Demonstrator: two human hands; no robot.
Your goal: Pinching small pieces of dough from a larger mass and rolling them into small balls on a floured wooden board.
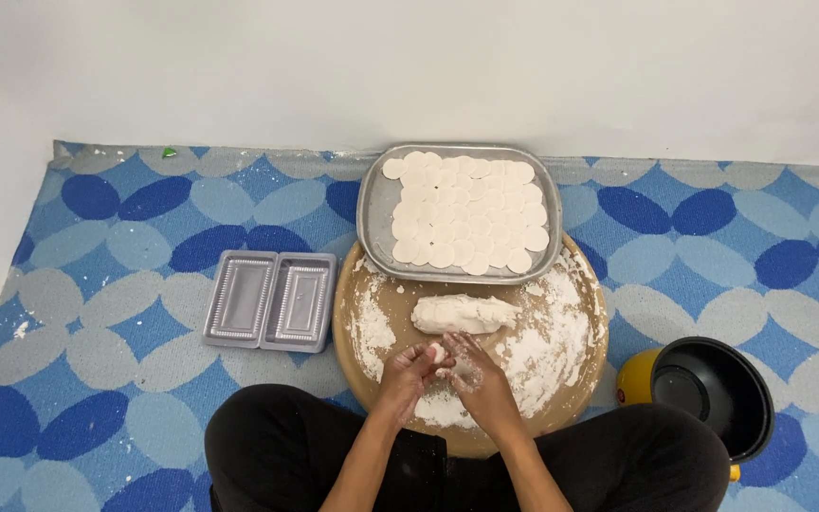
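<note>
My left hand [408,373] and my right hand [476,376] meet over the near part of a round, floured wooden board [357,351]. Between their fingertips sits a small white piece of dough [438,353]; both hands pinch it. A longer log of dough [464,314] lies on the board just beyond my hands. Behind the board rests a metal tray [373,220] filled with several flat round dough discs [464,213] in rows.
A hinged metal mould with two rectangular halves [270,301] lies open to the left of the board. A black pot with a yellow body [706,391] stands at the right. Everything sits on a blue and grey patterned mat [106,284] beside a white wall.
</note>
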